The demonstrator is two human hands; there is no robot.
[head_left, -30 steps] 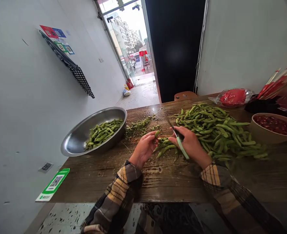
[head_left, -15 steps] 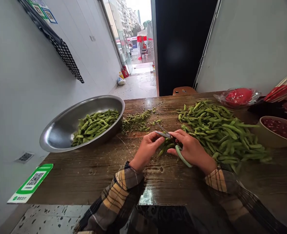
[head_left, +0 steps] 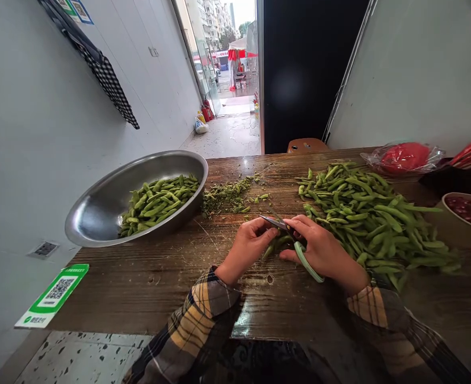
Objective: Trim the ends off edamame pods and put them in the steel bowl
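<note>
My right hand (head_left: 319,248) is wrapped around scissors (head_left: 308,262) with pale green handles. Their blades point left and look parted, just above the fingertips of my left hand (head_left: 253,248). That hand is pinched on an edamame pod, mostly hidden by the fingers and blades. Some pods lie on the wooden table under and between my hands. Right of my right hand spreads a large heap of green edamame pods (head_left: 375,213). To the left, a tilted steel bowl (head_left: 99,200) holds more edamame pods (head_left: 159,205).
Small green trimmings (head_left: 227,196) lie beside the bowl on the table (head_left: 147,288). A bowl of dark red contents (head_left: 469,210) and a red bundle in clear plastic (head_left: 407,157) stand at the right. A green QR card (head_left: 55,293) sits at the left edge.
The whole view has shifted slightly. Both hands keep nearly the same pose, with the scissors still by the left fingertips.
</note>
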